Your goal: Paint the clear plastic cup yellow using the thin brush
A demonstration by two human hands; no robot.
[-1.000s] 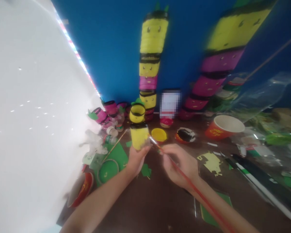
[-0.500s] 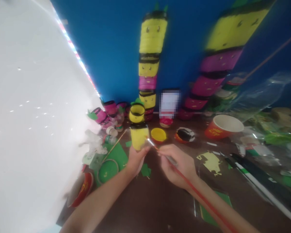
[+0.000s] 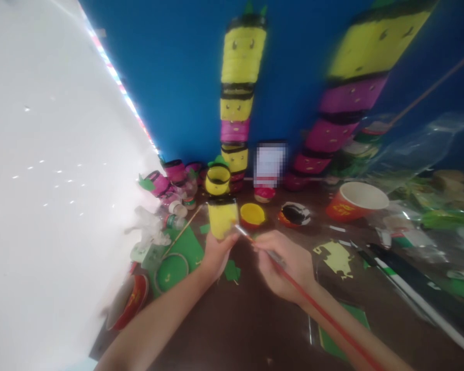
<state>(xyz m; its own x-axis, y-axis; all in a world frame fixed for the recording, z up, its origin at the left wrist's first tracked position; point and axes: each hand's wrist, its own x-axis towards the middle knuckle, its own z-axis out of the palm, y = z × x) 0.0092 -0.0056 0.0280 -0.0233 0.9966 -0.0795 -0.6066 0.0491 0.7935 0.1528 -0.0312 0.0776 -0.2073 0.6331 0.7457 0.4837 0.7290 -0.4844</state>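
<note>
My left hand [image 3: 218, 252] is closed around the lower end of a yellow-painted plastic cup [image 3: 221, 219] with a black rim, which looks like a cut bottle piece. In my right hand [image 3: 284, 263] is a long red-handled paintbrush [image 3: 305, 296], gripped like a pen. Its bristle end rests at the right side of the cup, low down. Just beyond stands a small pot of yellow paint [image 3: 252, 214], and right of that a dish of black paint [image 3: 294, 213]. A finished-looking yellow pot with a black rim [image 3: 217, 181] stands right behind the cup.
Stacks of yellow and pink painted pots [image 3: 237, 108] rise against the blue wall. On the right are a red and white paper cup [image 3: 358, 201], a cutter knife [image 3: 365, 252], yellow paper scraps [image 3: 334, 257] and clear plastic bottles. Green paper [image 3: 187, 239] and a tape ring [image 3: 171, 273] lie left.
The brush tip has shifted slightly lower along the right side of the cup. Both hands keep their hold, and the cup stays nearly where it was.
</note>
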